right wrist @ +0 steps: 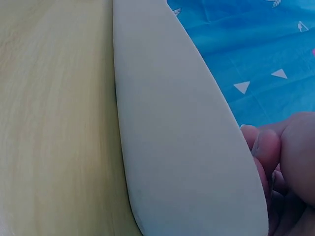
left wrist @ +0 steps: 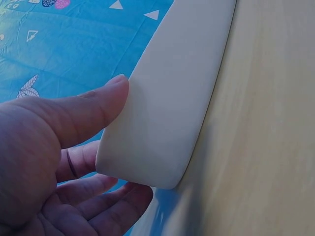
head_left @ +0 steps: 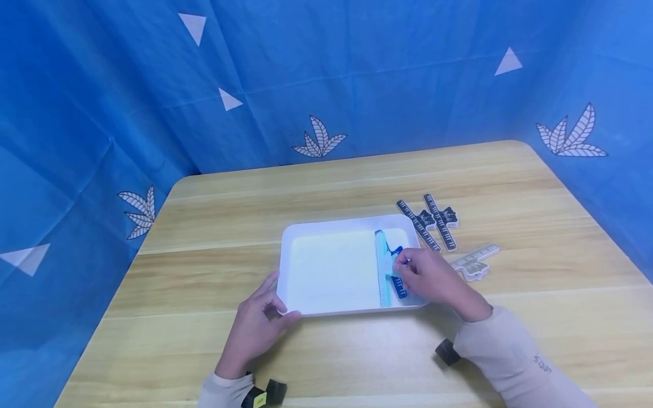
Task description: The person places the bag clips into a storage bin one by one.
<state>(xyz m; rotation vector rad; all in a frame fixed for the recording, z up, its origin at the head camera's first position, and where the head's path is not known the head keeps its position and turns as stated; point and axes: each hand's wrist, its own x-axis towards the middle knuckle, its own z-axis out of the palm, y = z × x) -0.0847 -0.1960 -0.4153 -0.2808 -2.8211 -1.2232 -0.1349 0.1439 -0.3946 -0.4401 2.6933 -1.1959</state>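
A white rectangular tray (head_left: pixel 331 272) lies on the wooden table. At its near left corner my left hand (head_left: pixel 257 328) holds the rim, thumb on the near side and fingers around the corner; the left wrist view shows this hand (left wrist: pixel 83 152) against the tray's outer wall (left wrist: pixel 162 113). Toward the tray's right end, my right hand (head_left: pixel 425 277) pinches the handle of a light blue piano-key clip (head_left: pixel 382 272). A dark blue piano-key clip (head_left: pixel 399 288) lies partly hidden beneath it. In the right wrist view, the tray's wall (right wrist: pixel 172 128) covers the clips and part of my fingers.
Two black piano-key clips (head_left: pixel 419 226) (head_left: pixel 441 224) lie beyond the tray's far right corner, one beside the other. Nearer, a pale grey piano-key clip (head_left: pixel 474 263) sits right of my right hand. A blue patterned cloth (head_left: pixel 326 73) hangs behind the table (head_left: pixel 219 226).
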